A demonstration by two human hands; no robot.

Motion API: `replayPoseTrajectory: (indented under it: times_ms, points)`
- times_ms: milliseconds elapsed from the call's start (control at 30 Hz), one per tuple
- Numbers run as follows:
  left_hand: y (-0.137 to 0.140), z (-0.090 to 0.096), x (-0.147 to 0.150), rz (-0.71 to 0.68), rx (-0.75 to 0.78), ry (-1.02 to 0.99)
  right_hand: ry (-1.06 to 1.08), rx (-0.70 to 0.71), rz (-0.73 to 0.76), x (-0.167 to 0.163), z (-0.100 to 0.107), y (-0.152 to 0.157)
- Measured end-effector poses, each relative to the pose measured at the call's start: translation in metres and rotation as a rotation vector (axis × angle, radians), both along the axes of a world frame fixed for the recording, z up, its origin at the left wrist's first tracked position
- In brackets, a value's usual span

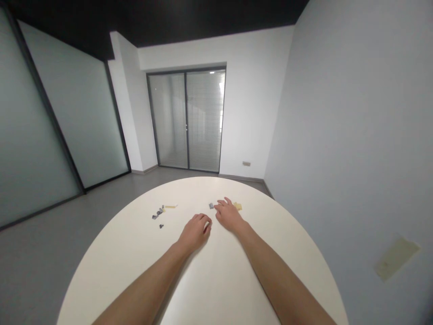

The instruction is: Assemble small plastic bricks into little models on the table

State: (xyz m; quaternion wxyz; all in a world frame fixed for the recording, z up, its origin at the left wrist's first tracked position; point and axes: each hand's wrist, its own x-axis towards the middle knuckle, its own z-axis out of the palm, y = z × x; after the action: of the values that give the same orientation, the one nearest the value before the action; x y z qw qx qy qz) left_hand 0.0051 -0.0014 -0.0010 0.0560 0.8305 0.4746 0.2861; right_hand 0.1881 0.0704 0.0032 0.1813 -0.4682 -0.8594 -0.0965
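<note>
- At far left, frosted glass panels (71, 108) walled the room; a round white table (115, 275) stood before the seated-height view, the person's bare forearms stretched across it.
- On the table's left side, a cluster of grey and dark pieces (159, 212) lay well apart from both hands; a lone dark piece (161, 226) sat nearer the person, and a thin yellow strip (170, 206) ran just right of the cluster.
- Near the middle, the left hand (196, 230) rested low with its fingers curled; from where I stood, I could not tell whether they closed on anything; the two hands were near each other yet apart.
- Between them and farther out, a small grey piece (211, 206) lay on the tabletop; the step in hand looked like fingertip handling of small parts, and a move onto this one would have called for a light, precise pinch; it lay just beside the right fingertips, beyond the left hand.
- The right hand (228, 215) reached out with fingers spread, no grip apparent; a yellow piece (238, 206) lay just to its right, partly hidden behind it.
- At far right, a tan patch (397, 258) marked the pale wall.
</note>
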Motion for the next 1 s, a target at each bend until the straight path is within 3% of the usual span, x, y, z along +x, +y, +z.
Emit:
replayPoseTrajectory:
  times_ms: [233, 667, 800, 1000]
  points:
    - [-0.001, 0.000, -0.001, -0.004, 0.008, 0.002, 0.084, -0.086, -0.086, -0.001, -0.006, 0.006]
    - [-0.001, 0.002, 0.001, 0.029, 0.012, 0.031, 0.099, -0.118, -0.135, 0.003, -0.007, -0.002]
    - [0.006, 0.002, -0.003, 0.159, 0.051, 0.063, 0.080, -0.101, -0.140, 0.009, -0.005, -0.012]
    - [0.028, -0.002, -0.034, 0.537, 0.028, 0.169, 0.179, -0.049, -0.074, 0.019, -0.007, -0.033]
